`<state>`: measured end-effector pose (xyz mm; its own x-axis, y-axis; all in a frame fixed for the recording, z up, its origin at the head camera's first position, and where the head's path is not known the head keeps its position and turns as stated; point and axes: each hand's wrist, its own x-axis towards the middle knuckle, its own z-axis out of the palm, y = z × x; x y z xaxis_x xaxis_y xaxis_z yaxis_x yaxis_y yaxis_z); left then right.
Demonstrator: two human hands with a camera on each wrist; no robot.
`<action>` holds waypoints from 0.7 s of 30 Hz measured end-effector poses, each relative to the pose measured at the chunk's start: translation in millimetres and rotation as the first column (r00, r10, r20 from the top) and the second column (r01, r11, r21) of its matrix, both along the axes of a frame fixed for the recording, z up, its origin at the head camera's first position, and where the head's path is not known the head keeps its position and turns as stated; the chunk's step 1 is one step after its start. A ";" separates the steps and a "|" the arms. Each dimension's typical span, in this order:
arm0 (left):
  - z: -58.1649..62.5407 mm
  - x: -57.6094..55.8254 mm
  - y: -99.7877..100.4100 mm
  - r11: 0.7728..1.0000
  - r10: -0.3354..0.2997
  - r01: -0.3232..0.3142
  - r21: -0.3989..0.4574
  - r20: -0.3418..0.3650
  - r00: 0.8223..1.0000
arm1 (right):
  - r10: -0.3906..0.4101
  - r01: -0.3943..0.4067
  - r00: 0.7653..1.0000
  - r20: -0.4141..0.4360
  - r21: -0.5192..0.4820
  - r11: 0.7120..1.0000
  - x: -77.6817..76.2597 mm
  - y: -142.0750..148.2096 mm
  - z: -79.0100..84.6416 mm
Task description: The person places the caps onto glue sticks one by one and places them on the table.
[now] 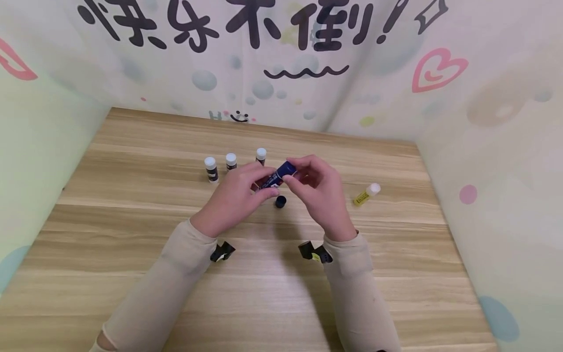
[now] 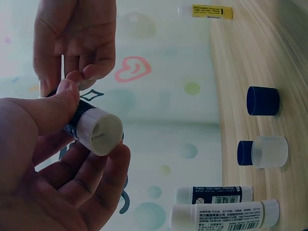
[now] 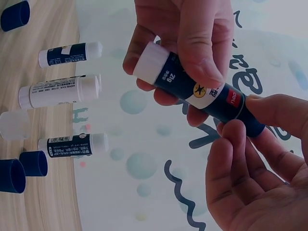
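A dark blue glue stick with a white base and a red logo is held above the table, between both hands. My left hand grips its body, thumb on the label side and fingers behind. In the left wrist view the white base points out of that hand. My right hand pinches the blue cap at the other end between thumb and fingers. The cap sits on the stick, which is tilted. Beneath the hands, a loose dark cap stands on the table.
Three white-topped glue sticks stand upright behind the left hand: one at left, a middle one, and one further right. A yellow tube with a white cap is to the right. A translucent cap and blue caps are on the wooden table.
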<state>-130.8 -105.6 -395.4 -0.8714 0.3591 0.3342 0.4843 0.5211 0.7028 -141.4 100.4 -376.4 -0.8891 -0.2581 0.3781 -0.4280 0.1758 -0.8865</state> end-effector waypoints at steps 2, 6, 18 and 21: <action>-0.4 -0.3 0.1 1.000 0.006 -0.006 -0.002 0.013 1.000 | -0.006 0.006 1.000 -0.003 0.004 1.000 -0.4 -1.2 -1.1; -2.5 -3.1 3.3 1.000 0.002 -0.002 0.008 0.063 0.998 | -0.007 0.008 1.000 -0.011 0.021 1.000 -1.8 -3.0 -4.5; -10.0 -6.4 11.7 0.999 -0.001 0.007 -0.031 0.190 0.982 | 0.069 -0.064 0.996 -0.054 0.089 0.994 4.2 -10.0 -1.1; -10.9 -6.5 10.8 0.999 -0.008 0.014 -0.033 0.172 0.985 | 0.056 -0.048 0.995 -0.083 0.102 0.994 10.0 -14.5 9.3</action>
